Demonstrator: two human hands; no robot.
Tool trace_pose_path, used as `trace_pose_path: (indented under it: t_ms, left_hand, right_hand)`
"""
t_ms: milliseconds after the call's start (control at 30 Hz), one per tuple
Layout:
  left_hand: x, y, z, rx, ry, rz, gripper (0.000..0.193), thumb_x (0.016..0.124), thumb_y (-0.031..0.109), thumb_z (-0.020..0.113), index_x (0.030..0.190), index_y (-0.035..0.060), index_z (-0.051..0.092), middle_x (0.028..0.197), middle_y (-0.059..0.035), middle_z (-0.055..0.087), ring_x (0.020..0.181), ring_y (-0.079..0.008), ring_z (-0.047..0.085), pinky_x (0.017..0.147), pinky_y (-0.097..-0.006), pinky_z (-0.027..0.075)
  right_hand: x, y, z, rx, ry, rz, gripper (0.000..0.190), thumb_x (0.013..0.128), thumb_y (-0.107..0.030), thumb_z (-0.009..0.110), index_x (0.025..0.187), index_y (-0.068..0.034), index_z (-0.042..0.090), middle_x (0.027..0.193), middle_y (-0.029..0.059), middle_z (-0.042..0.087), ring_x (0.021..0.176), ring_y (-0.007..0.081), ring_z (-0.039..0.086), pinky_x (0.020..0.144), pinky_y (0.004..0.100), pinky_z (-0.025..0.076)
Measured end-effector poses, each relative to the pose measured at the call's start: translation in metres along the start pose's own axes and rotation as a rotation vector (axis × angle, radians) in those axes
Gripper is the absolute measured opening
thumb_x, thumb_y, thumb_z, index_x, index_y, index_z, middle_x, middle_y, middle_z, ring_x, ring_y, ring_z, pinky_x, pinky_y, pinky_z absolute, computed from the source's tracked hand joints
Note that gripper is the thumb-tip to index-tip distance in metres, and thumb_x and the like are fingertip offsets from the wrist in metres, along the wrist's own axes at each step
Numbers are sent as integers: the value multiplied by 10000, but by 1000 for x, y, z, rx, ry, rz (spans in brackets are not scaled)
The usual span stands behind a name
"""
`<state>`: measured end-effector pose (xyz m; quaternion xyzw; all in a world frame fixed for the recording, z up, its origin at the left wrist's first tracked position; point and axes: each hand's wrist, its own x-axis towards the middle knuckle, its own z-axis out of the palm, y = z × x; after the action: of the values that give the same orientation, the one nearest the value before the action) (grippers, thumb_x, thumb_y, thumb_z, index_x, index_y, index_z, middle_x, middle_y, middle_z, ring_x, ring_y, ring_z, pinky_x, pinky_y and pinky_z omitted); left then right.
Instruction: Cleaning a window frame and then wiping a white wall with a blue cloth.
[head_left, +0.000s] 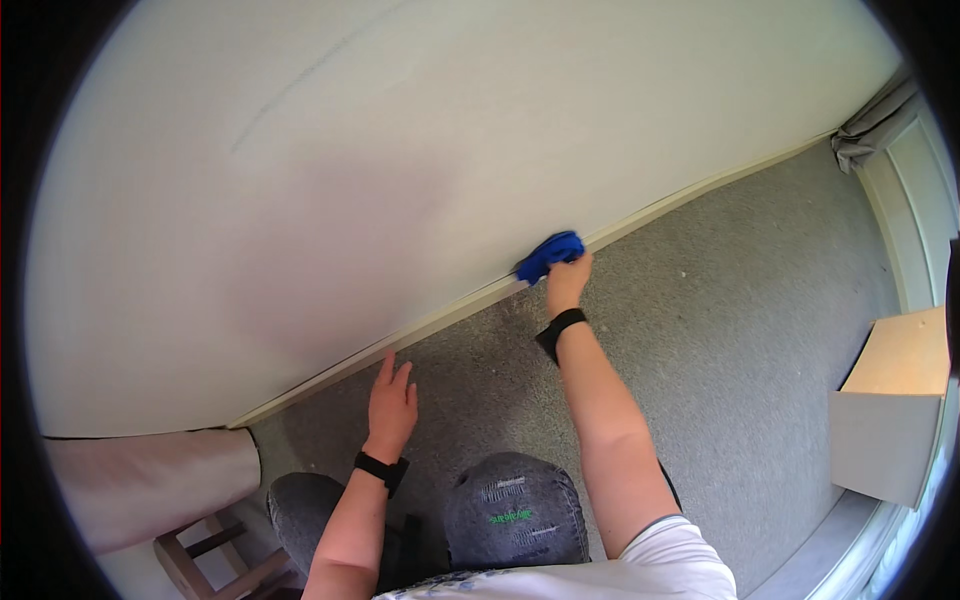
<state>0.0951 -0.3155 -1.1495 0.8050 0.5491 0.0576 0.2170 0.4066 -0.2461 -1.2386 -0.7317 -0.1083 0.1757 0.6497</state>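
Observation:
My right hand grips a bunched blue cloth and presses it against the top of the cream skirting board, where it meets the white wall. To the left, my left hand holds nothing, its fingers spread and the fingertips at the skirting board's lower edge. Black bands circle both wrists. A long faint grey mark curves across the wall at the upper left.
Grey carpet runs along the wall. My jeans-clad knees are at the bottom. A pale pink padded piece and a wooden frame stand lower left; a box-like unit is at right, a grey curtain upper right.

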Motion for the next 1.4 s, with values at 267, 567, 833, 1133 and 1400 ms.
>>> trace_pose_path:
  t_ms: [267, 567, 833, 1133, 1400]
  left_hand:
    - [-2, -3, -1, 25, -55, -11, 335, 870, 102, 537, 1196, 26, 544, 1403, -188, 376, 1160, -376, 492, 970, -429, 422]
    - [-4, 2, 6, -34, -76, 17, 329, 867, 95, 539, 1187, 20, 544, 1393, -196, 388, 1168, -370, 488, 971, -417, 424]
    - [-9, 1, 6, -71, -60, 15, 345, 859, 87, 546, 1196, 17, 538, 1384, -212, 393, 1187, -371, 472, 982, -413, 417]
    - [-1, 8, 9, -188, -53, -23, 401, 863, 89, 533, 1257, 31, 488, 1390, -223, 379, 1203, -375, 457, 995, -406, 405]
    - [19, 63, -29, -570, 144, 125, 441, 871, 59, 533, 1301, 49, 434, 1273, -197, 486, 1162, -339, 502, 949, -371, 432]
  right_hand:
    - [94, -9, -39, -217, 106, -158, 276, 748, 45, 549, 1023, 66, 537, 1050, 256, 578, 982, 422, 556, 868, 440, 438]
    - [85, 27, -38, -506, -44, -103, 282, 757, -7, 551, 1001, 127, 506, 1116, 335, 479, 1032, 464, 489, 940, 438, 393]
    - [-54, 19, 9, -458, -259, -190, 315, 765, -25, 603, 1044, 83, 504, 1107, 325, 473, 1041, 456, 464, 947, 441, 372]
    - [-89, -7, 19, -18, -552, 189, 237, 812, 23, 583, 1043, 46, 533, 965, 155, 610, 767, 255, 627, 627, 343, 542]
    - [-113, -118, -1, 180, -642, -15, 242, 804, 24, 629, 963, 100, 464, 867, 156, 578, 728, 205, 640, 568, 292, 580]
